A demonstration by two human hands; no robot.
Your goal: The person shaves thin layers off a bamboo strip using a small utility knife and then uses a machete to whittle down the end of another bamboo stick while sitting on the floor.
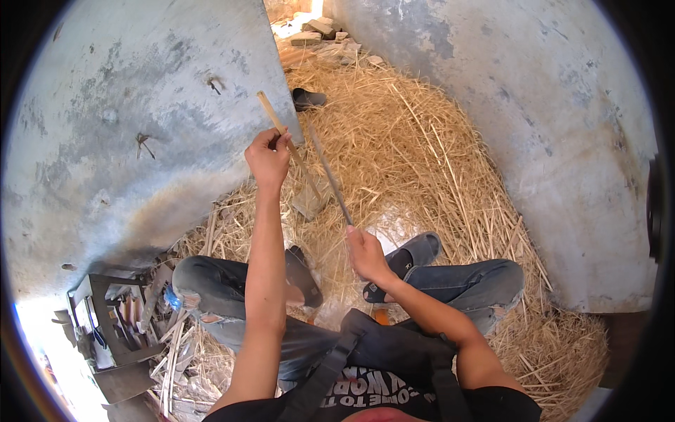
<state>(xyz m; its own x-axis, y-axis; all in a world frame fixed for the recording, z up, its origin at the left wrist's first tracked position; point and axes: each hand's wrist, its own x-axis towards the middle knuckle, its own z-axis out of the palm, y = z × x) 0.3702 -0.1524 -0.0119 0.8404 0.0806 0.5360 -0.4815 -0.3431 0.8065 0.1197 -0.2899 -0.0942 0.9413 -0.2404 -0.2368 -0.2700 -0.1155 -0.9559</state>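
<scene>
My left hand (268, 156) is raised at the middle left, fingers pinched on a flat, pale strip of wood or bamboo (269, 109). The strip slants from above the hand down toward a small pale block (307, 202) between my feet. Lower and to the right, my right hand (367, 254) is closed around the near end of a long, thin, dark blade (327, 165), probably a knife; its handle is hidden in my fist. The blade points up and away, beside the strip, with a narrow gap between them. Curly shavings (380, 148) cover the floor around both.
Grey walls (140, 105) rise at left and right. A dark slipper (307, 98) lies by the left wall's corner, with broken bricks (316, 32) beyond. A dark open rack (116, 323) stands lower left. My knees spread to both sides, my feet in dark slippers (422, 247).
</scene>
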